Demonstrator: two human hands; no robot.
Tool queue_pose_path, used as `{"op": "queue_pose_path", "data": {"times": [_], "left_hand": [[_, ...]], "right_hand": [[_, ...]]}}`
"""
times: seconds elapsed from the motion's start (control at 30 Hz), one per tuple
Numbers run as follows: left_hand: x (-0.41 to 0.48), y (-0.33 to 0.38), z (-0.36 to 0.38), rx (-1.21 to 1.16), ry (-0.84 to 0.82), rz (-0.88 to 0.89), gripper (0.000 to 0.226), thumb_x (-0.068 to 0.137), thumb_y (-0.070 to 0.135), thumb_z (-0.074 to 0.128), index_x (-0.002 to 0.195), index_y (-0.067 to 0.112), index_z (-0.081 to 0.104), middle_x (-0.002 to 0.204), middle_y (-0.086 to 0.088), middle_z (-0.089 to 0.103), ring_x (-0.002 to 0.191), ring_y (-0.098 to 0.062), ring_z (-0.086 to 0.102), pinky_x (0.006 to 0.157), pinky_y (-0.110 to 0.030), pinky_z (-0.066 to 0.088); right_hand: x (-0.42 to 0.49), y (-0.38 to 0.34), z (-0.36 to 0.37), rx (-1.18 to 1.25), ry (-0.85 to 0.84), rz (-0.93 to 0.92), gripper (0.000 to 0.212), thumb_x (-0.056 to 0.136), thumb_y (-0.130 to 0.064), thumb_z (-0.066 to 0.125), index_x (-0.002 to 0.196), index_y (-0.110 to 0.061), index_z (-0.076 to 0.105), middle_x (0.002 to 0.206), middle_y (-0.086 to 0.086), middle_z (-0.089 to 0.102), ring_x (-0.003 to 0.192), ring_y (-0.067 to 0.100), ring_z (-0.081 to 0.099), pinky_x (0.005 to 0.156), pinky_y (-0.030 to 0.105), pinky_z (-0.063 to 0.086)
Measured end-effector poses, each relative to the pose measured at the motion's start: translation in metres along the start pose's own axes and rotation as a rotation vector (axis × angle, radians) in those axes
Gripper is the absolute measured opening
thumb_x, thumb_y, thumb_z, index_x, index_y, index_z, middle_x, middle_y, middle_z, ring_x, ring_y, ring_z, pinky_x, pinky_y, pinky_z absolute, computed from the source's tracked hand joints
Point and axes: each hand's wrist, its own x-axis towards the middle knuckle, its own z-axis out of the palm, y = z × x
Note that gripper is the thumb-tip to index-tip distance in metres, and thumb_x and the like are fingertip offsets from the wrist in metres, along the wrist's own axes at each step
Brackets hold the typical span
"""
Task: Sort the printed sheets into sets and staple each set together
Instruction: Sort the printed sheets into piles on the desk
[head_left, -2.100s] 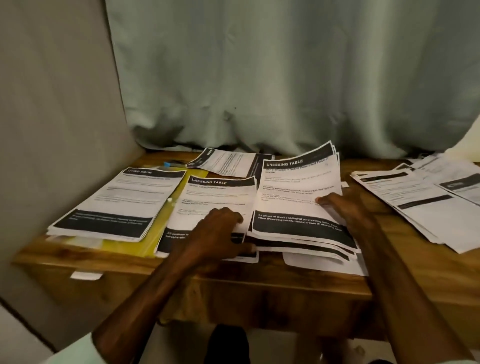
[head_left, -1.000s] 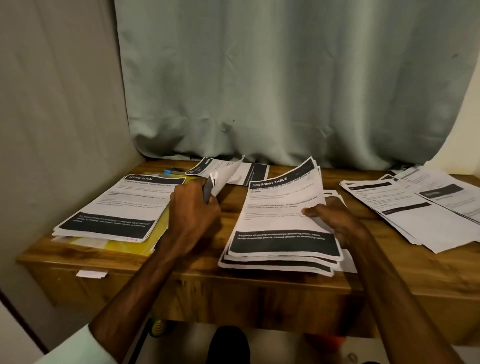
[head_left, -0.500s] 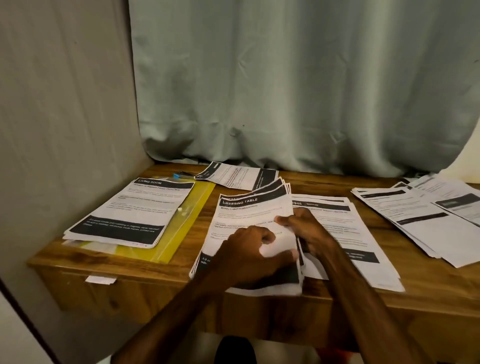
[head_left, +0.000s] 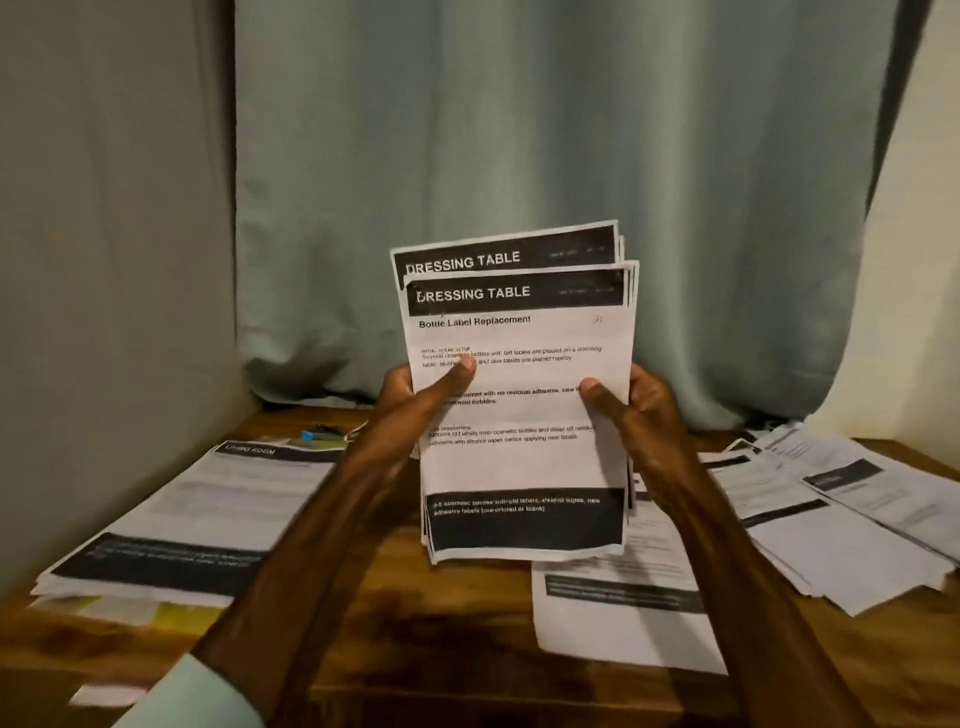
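Head view: your left hand (head_left: 415, 402) and right hand (head_left: 644, 410) pinch the DRESSING TABLE stack (head_left: 519, 467) at its 9 and 3 o'clock edges. Sheets are probably light, floppy and slip-prone, so hold them mid-edge.

Two hands (left hand (head_left: 410, 400), right hand (head_left: 639, 410)), one sheaf of DRESSING TABLE sheets (head_left: 519, 467), three paper lots on the tabletop (head_left: 415, 613) (LIVING ROOM stack (head_left: 208, 509), middle pile (head_left: 623, 613), fanned right pile (head_left: 857, 530)), one yellow folder (head_left: 182, 616), one small blue-ended object (head_left: 311, 435).
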Motion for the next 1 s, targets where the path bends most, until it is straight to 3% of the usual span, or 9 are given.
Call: {"op": "queue_pose_path", "data": {"times": [0.1,0.2,0.33,0.53,0.67,0.77,0.83,0.93,1.0], "left_hand": [[0.006,-0.002,0.027,0.017,-0.041,0.044,0.062,0.073,0.045,0.092,0.123,0.020,0.064,0.112,-0.006,0.077,0.101,-0.033,0.075,0.090,-0.058,0.058],[0.006,-0.019,0.039,-0.012,-0.044,0.033,0.045,0.076,0.034,0.091,0.112,0.020,0.067,0.108,-0.007,0.078,0.102,-0.035,0.074,0.093,-0.061,0.056],[-0.001,-0.039,0.053,-0.007,-0.085,-0.008,0.044,0.083,0.026,0.085,0.120,0.010,0.066,0.110,-0.012,0.077,0.101,-0.036,0.075,0.093,-0.061,0.056],[-0.001,-0.040,0.062,0.044,-0.080,0.054,0.038,0.085,0.028,0.081,0.118,0.015,0.068,0.107,-0.004,0.079,0.096,-0.029,0.077,0.087,-0.051,0.061],[-0.002,-0.041,0.069,0.128,-0.049,0.066,0.016,0.091,0.025,0.076,0.102,0.025,0.064,0.091,0.006,0.080,0.079,-0.013,0.077,0.064,-0.028,0.062],[0.007,-0.037,0.072,0.173,0.006,0.128,0.012,0.093,0.025,0.074,0.104,0.024,0.067,0.100,0.001,0.079,0.078,-0.011,0.077,0.059,-0.021,0.058],[0.016,-0.030,0.074,0.227,0.055,0.250,0.031,0.091,0.021,0.077,0.118,0.021,0.062,0.111,0.003,0.075,0.089,-0.009,0.075,0.068,-0.018,0.057],[0.028,-0.026,0.076,0.680,0.213,0.622,0.075,0.083,0.026,0.084,0.144,0.020,0.042,0.143,0.002,0.052,0.129,-0.011,0.049,0.107,-0.027,0.040],[0.036,-0.026,0.082,0.923,0.138,0.844,0.075,0.084,0.039,0.077,0.147,0.018,0.043,0.152,-0.003,0.043,0.140,-0.020,0.035,0.115,-0.036,0.028]], "right_hand": [[0.004,-0.004,-0.019,-0.006,0.077,-0.050,0.018,0.099,-0.019,0.065,0.113,-0.029,0.066,0.099,-0.022,0.075,0.089,-0.001,0.073,0.068,0.017,0.059],[-0.004,0.012,-0.037,0.027,0.089,-0.011,0.020,0.096,-0.018,0.068,0.114,-0.027,0.068,0.106,-0.011,0.078,0.095,0.011,0.075,0.072,0.024,0.060],[-0.012,0.032,-0.050,0.029,0.131,0.046,0.026,0.088,-0.016,0.077,0.112,-0.023,0.069,0.108,-0.007,0.078,0.099,0.013,0.075,0.087,0.036,0.060],[-0.005,0.033,-0.050,0.018,0.126,0.037,0.020,0.091,-0.014,0.074,0.104,-0.027,0.068,0.098,-0.017,0.077,0.093,0.004,0.074,0.075,0.020,0.059],[-0.003,0.039,-0.051,0.013,0.111,0.064,0.022,0.091,-0.013,0.074,0.104,-0.028,0.067,0.099,-0.018,0.074,0.090,0.001,0.074,0.070,0.017,0.057],[0.000,0.038,-0.053,0.016,0.115,0.076,0.024,0.090,-0.007,0.073,0.099,-0.028,0.066,0.095,-0.016,0.073,0.083,-0.001,0.073,0.064,0.015,0.056],[0.005,0.034,-0.059,0.057,0.131,0.080,0.024,0.090,-0.005,0.073,0.098,-0.027,0.067,0.094,-0.013,0.074,0.078,0.001,0.074,0.063,0.016,0.058],[0.002,0.036,-0.067,0.126,0.119,0.160,0.024,0.089,-0.004,0.074,0.106,-0.020,0.070,0.103,0.001,0.078,0.089,0.019,0.077,0.082,0.039,0.063],[-0.004,0.049,-0.070,0.137,0.058,0.239,0.030,0.089,-0.003,0.074,0.116,-0.015,0.069,0.107,0.004,0.078,0.096,0.026,0.076,0.089,0.049,0.061]]}}
